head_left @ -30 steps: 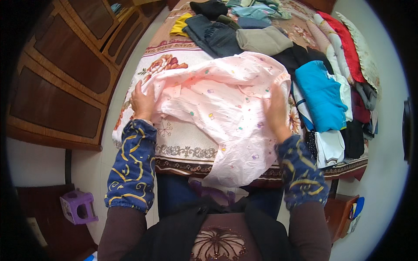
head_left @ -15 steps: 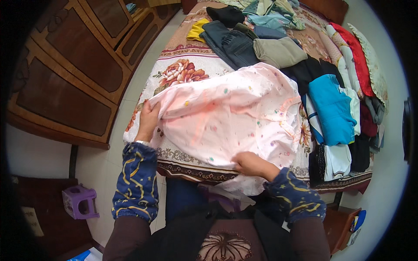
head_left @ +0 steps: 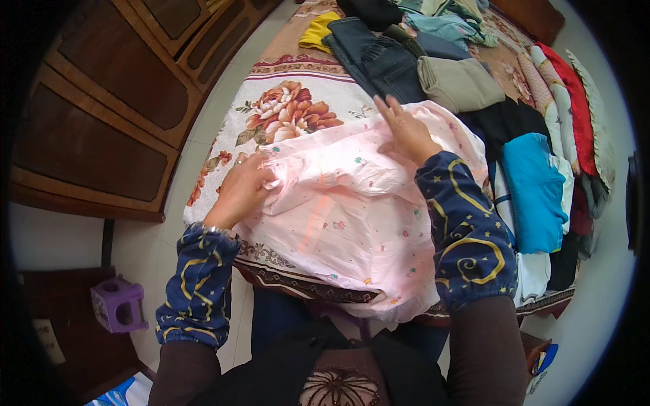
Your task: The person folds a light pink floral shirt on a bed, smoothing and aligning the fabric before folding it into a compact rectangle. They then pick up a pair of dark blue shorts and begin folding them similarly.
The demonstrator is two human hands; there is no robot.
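A thin pink garment [head_left: 345, 223] with a small scattered print lies spread and rumpled along the near edge of the bed, part of it hanging over the side. At its left end, my left hand [head_left: 245, 188] is closed on a bunched bit of the cloth. My right hand [head_left: 408, 130] reaches across to the garment's far edge, fingers stretched out and resting on or just over the fabric. Its forearm covers the garment's right part. Both forearms wear dark blue sleeve covers with yellow swirls.
Behind the garment lie dark jeans [head_left: 379, 64], a folded beige piece [head_left: 460, 82] and a yellow cloth [head_left: 317, 32]. A folded blue garment [head_left: 535, 193] tops a row of clothes at the right. Wooden cabinets [head_left: 101, 115] and a purple stool [head_left: 119, 306] stand to the left.
My right hand has moved from the garment's near edge up to its far edge, its fingers now stretched out. My left hand has shifted slightly right, still gripping the cloth, which is more bunched.
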